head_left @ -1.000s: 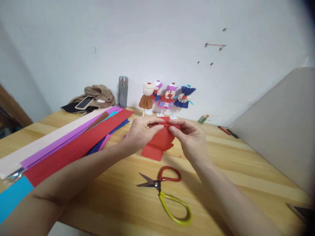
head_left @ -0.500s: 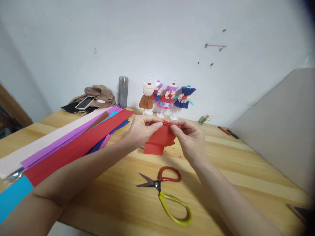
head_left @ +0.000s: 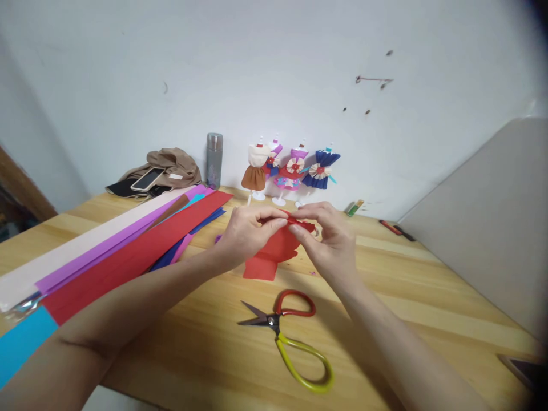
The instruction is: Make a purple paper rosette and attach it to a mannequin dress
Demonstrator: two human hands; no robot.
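Note:
Both hands hold a piece of red crepe paper (head_left: pixel 271 254) just above the wooden table (head_left: pixel 205 342). My left hand (head_left: pixel 245 231) pinches its folded top edge from the left. My right hand (head_left: pixel 327 234) pinches the same edge from the right, fingers curled over it. The paper's lower part hangs down and touches the table. Red-and-yellow-handled scissors (head_left: pixel 291 334) lie on the table in front of the hands, blades pointing left.
Long strips of crepe paper (head_left: pixel 115 251) in red, purple, pink, blue and cyan lie across the left side. Several small paper-dress mannequins (head_left: pixel 289 171) stand by the wall with a grey flask (head_left: pixel 214 160). A phone (head_left: pixel 146 178) rests on brown cloth. A grey panel (head_left: pixel 483 222) leans at the right.
Both hands have shifted slightly along the paper's top edge; my right hand now curls over it, and the paper hangs a little more to the left.

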